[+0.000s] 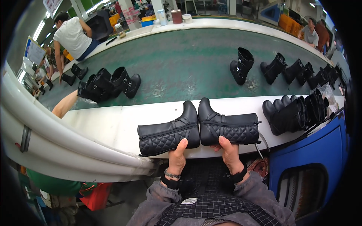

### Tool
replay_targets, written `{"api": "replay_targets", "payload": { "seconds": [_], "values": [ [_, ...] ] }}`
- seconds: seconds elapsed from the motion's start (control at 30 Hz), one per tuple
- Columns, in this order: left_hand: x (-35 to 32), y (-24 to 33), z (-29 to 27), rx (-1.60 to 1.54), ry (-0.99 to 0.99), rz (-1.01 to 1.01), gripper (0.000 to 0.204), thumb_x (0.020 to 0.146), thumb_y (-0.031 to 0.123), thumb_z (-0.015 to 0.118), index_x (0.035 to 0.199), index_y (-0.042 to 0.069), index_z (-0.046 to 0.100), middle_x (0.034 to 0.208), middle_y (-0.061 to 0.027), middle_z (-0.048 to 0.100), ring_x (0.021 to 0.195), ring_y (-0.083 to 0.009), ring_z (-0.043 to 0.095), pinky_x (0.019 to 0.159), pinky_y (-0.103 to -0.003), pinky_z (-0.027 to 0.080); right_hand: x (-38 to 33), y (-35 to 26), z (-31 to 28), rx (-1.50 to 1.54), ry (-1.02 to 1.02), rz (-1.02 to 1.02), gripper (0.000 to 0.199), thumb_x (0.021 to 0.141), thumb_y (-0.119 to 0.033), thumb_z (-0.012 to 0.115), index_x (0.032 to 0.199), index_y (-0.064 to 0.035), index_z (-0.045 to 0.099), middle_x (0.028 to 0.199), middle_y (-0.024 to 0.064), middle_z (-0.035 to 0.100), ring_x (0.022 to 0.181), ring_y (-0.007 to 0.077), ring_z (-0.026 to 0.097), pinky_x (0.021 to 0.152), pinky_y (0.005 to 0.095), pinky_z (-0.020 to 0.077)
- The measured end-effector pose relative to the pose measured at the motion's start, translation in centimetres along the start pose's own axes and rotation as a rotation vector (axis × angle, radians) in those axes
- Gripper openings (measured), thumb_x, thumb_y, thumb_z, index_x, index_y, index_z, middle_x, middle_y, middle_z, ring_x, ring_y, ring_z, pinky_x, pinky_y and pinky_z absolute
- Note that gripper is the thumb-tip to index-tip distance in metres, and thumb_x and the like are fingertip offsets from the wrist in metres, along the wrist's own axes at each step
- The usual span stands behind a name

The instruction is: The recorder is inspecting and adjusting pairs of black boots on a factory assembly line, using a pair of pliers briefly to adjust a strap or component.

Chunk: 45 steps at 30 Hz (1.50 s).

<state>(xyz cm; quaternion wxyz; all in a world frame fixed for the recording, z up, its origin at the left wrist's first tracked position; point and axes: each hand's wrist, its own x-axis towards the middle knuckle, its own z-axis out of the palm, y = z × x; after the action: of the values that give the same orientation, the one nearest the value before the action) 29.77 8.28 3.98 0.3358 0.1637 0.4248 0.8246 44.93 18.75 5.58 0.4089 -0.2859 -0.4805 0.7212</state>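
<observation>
Left hand: our left hand [176, 158] is clamped on the left boot [168, 133], thumb up against its quilted shaft, fingers hidden behind it.
Right hand: our right hand [229, 153] is clamped on the right boot [228, 127] the same way, thumb pressed on the quilted panel.
Boots held: we hold the two black boots on their sides, toes pointing up, soles facing each other and touching or nearly so at the middle; the shafts point outward, left and right.
Position: both boots lie at the near edge of the white bench [113, 124], directly in front of us.
Belt: a green conveyor belt [181, 67] runs beyond the bench.
Belt load, left: a group of black boots [109, 84] sits on the belt, where another person's arm [65, 105] reaches in.
Belt load, right: a row of black boots [286, 69] stands upright on the belt.
Bench, right: more black boots [294, 115] stand packed together at the right end of the bench.
Other people: a person in a white shirt [71, 35] bends over the belt at far left.
</observation>
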Motion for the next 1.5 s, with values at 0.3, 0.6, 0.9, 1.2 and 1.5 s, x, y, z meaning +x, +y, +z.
{"api": "replay_targets", "payload": {
  "seconds": [0.3,0.6,0.9,1.2,1.5],
  "values": [
    [0.9,-0.7,-0.3,0.049,-0.068,0.026,0.049,0.084,0.008,0.07,0.129,0.0,0.054,0.129,-0.0071,0.056,0.118,-0.0195,0.054,0.105,-0.034,0.039,0.1,-0.3,-0.9,-0.014,-0.039,-0.032,0.025,0.086,-0.019,0.065,0.103,-0.0001,0.065,0.086,0.0086,0.068,0.067,0.0159,0.063,0.06,0.0267,0.0508],
    [-0.7,-2.2,-0.2,0.376,-0.021,0.335,0.052,0.08,0.013,0.075,0.126,-0.001,0.056,0.124,-0.0113,0.06,0.114,-0.0236,0.057,0.102,-0.037,0.042,-1.4,3.9,-2.0,-0.507,0.027,-0.29,0.033,0.083,-0.02,0.072,0.109,-0.0011,0.065,0.101,0.0082,0.067,0.089,0.0226,0.064,0.084,0.0356,0.0502],
    [1.3,-4.0,0.8,0.755,-0.014,0.576,0.051,0.074,0.024,0.08,0.116,0.0,0.063,0.118,-0.0174,0.062,0.113,-0.0357,0.056,0.101,-0.044,0.04,-1.0,1.4,-0.2,-0.437,0.061,-0.525,0.04,0.08,-0.025,0.076,0.112,-0.0038,0.066,0.106,0.0078,0.067,0.1,0.024,0.062,0.092,0.037,0.0466],
    [1.1,-4.4,1.2,0.764,-0.023,0.679,0.077,0.066,0.014,0.078,0.133,-0.002,0.044,0.125,-0.0202,0.049,0.117,-0.0348,0.048,0.101,-0.044,0.038,-0.9,1.9,-0.1,-0.719,0.075,-0.675,0.066,0.075,-0.022,0.078,0.132,-0.0032,0.051,0.121,0.0163,0.053,0.075,0.0237,0.067,0.066,0.0306,0.055],
    [-3.0,-2.9,2.1,1.064,0.041,0.982,0.083,0.064,0.011,0.072,0.133,0.003,0.027,0.144,-0.0266,0.019,0.135,-0.0405,0.027,0.11,-0.052,0.028,-0.9,2.7,-0.5,-0.641,0.057,-0.609,0.064,0.075,-0.01,0.073,0.134,-0.002,0.049,0.119,0.0161,0.056,0.069,0.0195,0.067,0.061,0.0286,0.055]
  ]
}}
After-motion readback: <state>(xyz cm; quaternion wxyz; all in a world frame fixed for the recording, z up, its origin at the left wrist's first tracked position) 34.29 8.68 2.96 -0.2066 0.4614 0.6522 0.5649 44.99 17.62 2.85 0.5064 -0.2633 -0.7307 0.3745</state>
